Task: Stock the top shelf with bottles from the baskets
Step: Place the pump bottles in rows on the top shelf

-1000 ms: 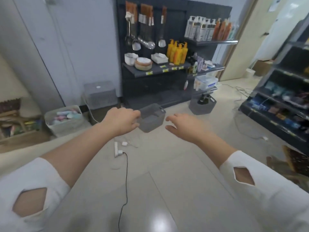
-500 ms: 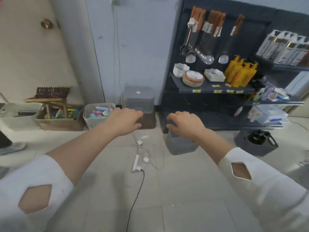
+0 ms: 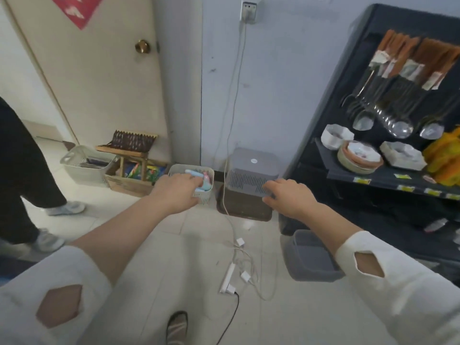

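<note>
A shoe (image 3: 176,327) is seen at the bottom edge, on the tiled floor (image 3: 149,257). Both forearms are extended forward from white sleeves with diamond-shaped cut-outs. A white power strip (image 3: 227,280) with plugged adapters lies on the floor between the arms.

A grey basket (image 3: 286,257) stands on the floor beneath the right forearm, just beside the foot of the dark shelf unit (image 3: 373,180). Its contents cannot be made out.

The left hand (image 3: 178,192) is held palm down over the near rim of a cream basket (image 3: 205,199). Its fingers are extended toward the pastel bottles (image 3: 205,181) lying inside. The grip is released; whether the fingertips touch a bottle cannot be told.

The right hand (image 3: 290,197) is held in front of a grey ventilated box (image 3: 251,170), which is set on a brown tray (image 3: 244,207) against the wall. The fingers are loosely curved and the grip is released, with nothing held.

On the shelf unit to the right, white bowls (image 3: 336,136) and blurred orange bottles (image 3: 443,158) are stored on one shelf. Metal ladles (image 3: 398,120) are hung above them.

To the far left, a second person's legs (image 3: 20,158) are seen, with a closed door (image 3: 99,83) behind them.
</note>
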A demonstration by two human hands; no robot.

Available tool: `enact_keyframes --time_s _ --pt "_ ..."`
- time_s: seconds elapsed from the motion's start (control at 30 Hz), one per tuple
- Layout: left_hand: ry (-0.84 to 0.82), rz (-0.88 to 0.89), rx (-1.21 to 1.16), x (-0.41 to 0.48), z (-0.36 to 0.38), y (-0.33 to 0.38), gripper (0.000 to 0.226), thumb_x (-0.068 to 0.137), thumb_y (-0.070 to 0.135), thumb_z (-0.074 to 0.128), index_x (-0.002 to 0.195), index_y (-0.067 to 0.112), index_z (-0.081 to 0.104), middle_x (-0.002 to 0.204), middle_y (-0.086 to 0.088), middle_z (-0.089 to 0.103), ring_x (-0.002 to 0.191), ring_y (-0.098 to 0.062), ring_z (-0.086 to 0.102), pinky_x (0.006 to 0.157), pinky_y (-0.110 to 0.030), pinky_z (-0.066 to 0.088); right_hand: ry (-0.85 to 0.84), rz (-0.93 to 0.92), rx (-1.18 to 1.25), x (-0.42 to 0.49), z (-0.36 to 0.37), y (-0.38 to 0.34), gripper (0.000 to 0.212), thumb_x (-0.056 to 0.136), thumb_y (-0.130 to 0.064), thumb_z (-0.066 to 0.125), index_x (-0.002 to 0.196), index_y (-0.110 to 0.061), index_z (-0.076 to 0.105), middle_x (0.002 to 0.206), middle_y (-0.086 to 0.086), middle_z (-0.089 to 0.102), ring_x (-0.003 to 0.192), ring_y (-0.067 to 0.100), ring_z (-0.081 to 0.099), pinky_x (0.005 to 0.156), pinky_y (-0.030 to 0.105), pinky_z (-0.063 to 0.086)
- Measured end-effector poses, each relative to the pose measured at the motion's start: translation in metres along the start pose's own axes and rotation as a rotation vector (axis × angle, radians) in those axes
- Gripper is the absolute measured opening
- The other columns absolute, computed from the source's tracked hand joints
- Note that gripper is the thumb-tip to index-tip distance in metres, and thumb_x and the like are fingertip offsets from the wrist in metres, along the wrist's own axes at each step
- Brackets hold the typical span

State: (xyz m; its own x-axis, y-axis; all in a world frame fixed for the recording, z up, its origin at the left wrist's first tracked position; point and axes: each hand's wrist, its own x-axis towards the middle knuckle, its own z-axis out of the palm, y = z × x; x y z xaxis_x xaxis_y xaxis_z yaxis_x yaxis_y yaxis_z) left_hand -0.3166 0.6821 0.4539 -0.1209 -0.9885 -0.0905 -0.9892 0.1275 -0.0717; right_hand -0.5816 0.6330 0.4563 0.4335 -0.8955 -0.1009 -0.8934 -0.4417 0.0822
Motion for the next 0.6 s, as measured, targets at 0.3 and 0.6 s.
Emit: enact_keyframes --time_s 0.3,0.6 --pt "0.013 -0.076 -0.038 0.142 0.025 -0.157 0.038 0.090 0.041 0.048 0.125 0.026 0.045 0.121 -0.002 0.052 0.113 -0.023 0.052 0.081 -0.036 0.043 -0.067 0.010 0.074 0.219 0.005 -0.061 0.039 0.097 -0.041 0.042 0.130 -0.021 0.048 0.124 0.007 0.055 0.112 0.031 0.053 0.084 0.039 0.045" --pt "-0.080 -0.057 -0.054 0.287 0.047 -0.259 0.036 0.093 0.040 0.045 0.125 0.023 0.043 0.122 -0.004 0.051 0.112 -0.023 0.051 0.080 -0.034 0.040 -0.159 0.070 0.209 0.380 0.017 -0.078 0.033 0.096 -0.034 0.044 0.119 -0.013 0.052 0.117 0.011 0.056 0.106 0.031 0.054 0.085 0.038 0.048"
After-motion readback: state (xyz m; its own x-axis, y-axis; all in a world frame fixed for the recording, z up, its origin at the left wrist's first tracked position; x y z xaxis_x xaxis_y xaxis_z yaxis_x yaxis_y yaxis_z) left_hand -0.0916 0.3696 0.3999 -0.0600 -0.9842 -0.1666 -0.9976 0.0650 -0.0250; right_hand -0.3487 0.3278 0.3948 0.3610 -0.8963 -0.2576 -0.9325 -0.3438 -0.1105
